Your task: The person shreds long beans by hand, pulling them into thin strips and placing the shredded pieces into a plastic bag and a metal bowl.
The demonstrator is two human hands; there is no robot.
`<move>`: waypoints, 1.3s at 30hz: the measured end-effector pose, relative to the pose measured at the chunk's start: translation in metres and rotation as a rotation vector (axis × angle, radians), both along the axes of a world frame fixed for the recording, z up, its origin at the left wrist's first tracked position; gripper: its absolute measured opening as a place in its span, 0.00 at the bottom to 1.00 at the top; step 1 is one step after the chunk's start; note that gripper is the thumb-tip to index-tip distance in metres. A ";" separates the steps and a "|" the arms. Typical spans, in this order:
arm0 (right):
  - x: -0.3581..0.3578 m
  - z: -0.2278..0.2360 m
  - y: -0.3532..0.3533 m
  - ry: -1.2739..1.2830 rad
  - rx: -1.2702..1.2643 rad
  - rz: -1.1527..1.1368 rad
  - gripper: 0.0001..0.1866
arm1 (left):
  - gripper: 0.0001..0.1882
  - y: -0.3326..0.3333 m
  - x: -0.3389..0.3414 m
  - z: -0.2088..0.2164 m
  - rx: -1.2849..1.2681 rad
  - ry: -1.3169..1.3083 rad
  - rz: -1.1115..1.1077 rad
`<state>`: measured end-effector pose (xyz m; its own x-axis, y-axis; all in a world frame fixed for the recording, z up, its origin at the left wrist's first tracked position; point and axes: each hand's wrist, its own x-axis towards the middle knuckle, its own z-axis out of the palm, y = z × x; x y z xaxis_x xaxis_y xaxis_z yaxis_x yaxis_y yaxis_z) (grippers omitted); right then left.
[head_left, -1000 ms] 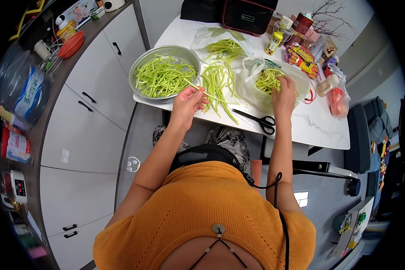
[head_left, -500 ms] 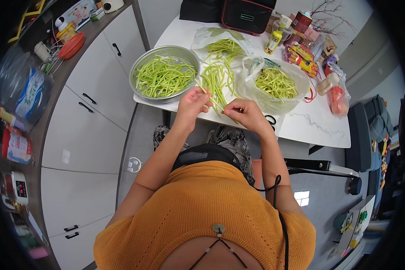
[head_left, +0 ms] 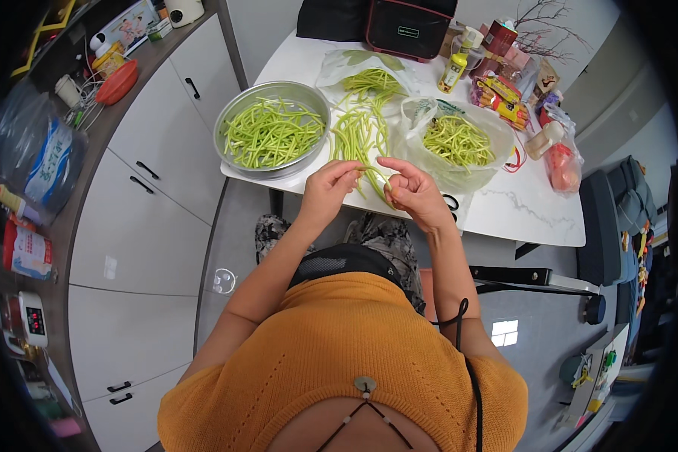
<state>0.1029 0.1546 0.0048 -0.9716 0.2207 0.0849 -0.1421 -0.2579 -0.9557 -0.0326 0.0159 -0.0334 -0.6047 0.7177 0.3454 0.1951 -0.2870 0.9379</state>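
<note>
A long green stem [head_left: 375, 178] bends in an arc between my two hands at the table's near edge. My left hand [head_left: 329, 192] pinches one end between thumb and fingertips. My right hand [head_left: 420, 197] has its index finger raised, with the lower part of the stem against its thumb and curled fingers. Just beyond lies a pile of long green stems [head_left: 358, 135], running back to a clear bag [head_left: 335, 69]. A round metal basin [head_left: 226, 154] of green stem pieces stands to the left. On the right, an open plastic bag [head_left: 429, 169] holds more short pieces.
Black-handled scissors [head_left: 450, 202] lie beside my right hand, partly hidden. Along the white table's [head_left: 535, 215] far side are a black-and-red box [head_left: 407, 30], a yellow bottle [head_left: 453, 69], snack packets [head_left: 499, 98] and a bag with red contents [head_left: 563, 167]. White cabinets [head_left: 158, 143] stand left.
The stem between my hands now bends in an arc. My right hand has turned, its index finger lifting, and my left hand has shifted slightly down and right. The view has shifted slightly.
</note>
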 end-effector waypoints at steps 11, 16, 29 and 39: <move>0.003 0.009 -0.006 -0.004 0.089 -0.091 0.20 | 0.11 -0.006 0.013 0.013 -0.238 0.058 -0.065; 0.002 0.004 -0.002 0.003 0.142 -0.140 0.16 | 0.11 -0.005 0.015 0.012 -0.290 0.113 -0.078; 0.000 -0.009 0.004 -0.044 0.180 -0.328 0.09 | 0.11 -0.005 0.024 0.022 -0.395 0.112 -0.225; 0.000 0.000 0.006 -0.049 0.213 -0.360 0.13 | 0.13 -0.008 0.010 0.017 -0.292 -0.342 -0.451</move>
<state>0.1033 0.1609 0.0051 -0.8399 0.5291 0.1211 -0.1403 0.0039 -0.9901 -0.0224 0.0084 -0.0169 -0.2624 0.9630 -0.0618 -0.2095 0.0056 0.9778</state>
